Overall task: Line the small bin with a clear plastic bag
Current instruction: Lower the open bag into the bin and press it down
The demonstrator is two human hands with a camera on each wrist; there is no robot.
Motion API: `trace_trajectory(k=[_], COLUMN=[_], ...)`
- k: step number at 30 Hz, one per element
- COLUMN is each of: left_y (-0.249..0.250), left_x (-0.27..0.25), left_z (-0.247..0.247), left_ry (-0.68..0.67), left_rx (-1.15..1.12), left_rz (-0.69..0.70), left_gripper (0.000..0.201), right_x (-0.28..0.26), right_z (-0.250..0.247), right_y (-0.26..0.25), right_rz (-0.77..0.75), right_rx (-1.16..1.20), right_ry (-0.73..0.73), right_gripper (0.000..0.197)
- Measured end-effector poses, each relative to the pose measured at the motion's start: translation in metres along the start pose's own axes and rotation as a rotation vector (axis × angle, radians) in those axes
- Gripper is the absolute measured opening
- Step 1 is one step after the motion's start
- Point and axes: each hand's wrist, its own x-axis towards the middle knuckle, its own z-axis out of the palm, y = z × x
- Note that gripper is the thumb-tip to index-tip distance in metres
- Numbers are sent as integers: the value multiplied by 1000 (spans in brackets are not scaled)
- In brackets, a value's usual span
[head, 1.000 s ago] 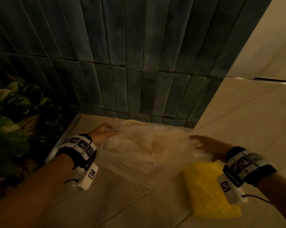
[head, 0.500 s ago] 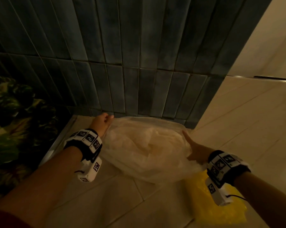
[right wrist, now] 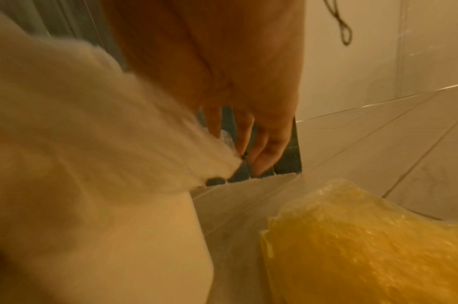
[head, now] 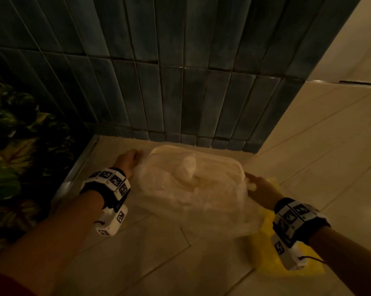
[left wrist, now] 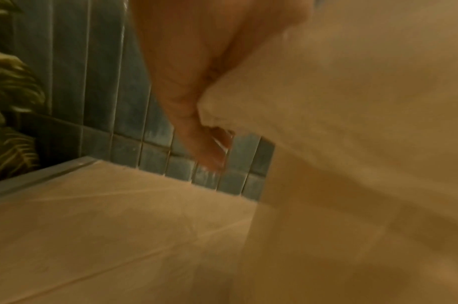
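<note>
A small cream bin (head: 227, 165) stands on the floor close to the dark tiled wall, with a clear plastic bag (head: 180, 195) draped over it and pushed into its opening. My left hand (head: 130, 160) is at the bin's left side and pinches the bag's film (left wrist: 222, 144) beside the rim (left wrist: 326, 115). At the bin's right side my right hand (head: 256, 184) holds a bunched bit of the bag's edge, its fingers (right wrist: 261, 144) pointing down along the bin's wall (right wrist: 92, 174). Loose film trails on the floor in front.
A yellow plastic bag (head: 272, 248) lies on the floor under my right wrist, also seen in the right wrist view (right wrist: 365, 246). Dark leafy plants (head: 14, 146) fill the left side behind a metal floor strip (head: 77, 167). Beige floor tiles (head: 159, 253) stretch in front.
Both hands have moved down and forward with the bag, drawing its mouth over the bin. The bin's rim now shows through the film.
</note>
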Motion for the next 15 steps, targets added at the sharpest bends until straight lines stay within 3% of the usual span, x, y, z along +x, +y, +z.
trace_trajectory(k=[2, 4, 7, 8, 11, 12, 15], left_y=[2, 4, -2, -5, -26, -29, -32], left_x=[-10, -19, -33, -36, -34, -36, -43], left_z=[-9, -18, -18, -15, -1, 3, 9], left_ry=[35, 29, -128, -169, -210, -198, -87], left_rx=[17, -59, -143, -122, -106, -141, -264], left_rz=[67, 107, 166, 207, 289, 315, 293], left_gripper=[51, 51, 22, 24, 73, 71, 34], right_x=[-9, -25, -52, -54, -46, -43, -42], right_z=[-8, -16, -17, -15, -13, -13, -7], right_y=[-3, -12, -40, -46, -50, -50, -50], right_rz=[-11, -39, -30, -21, -24, -26, -53], right_rx=[90, 225, 437, 446, 395, 388, 434], right_ry=[271, 369, 128, 72, 96, 116, 114], right_gripper=[45, 32, 47, 52, 55, 55, 58])
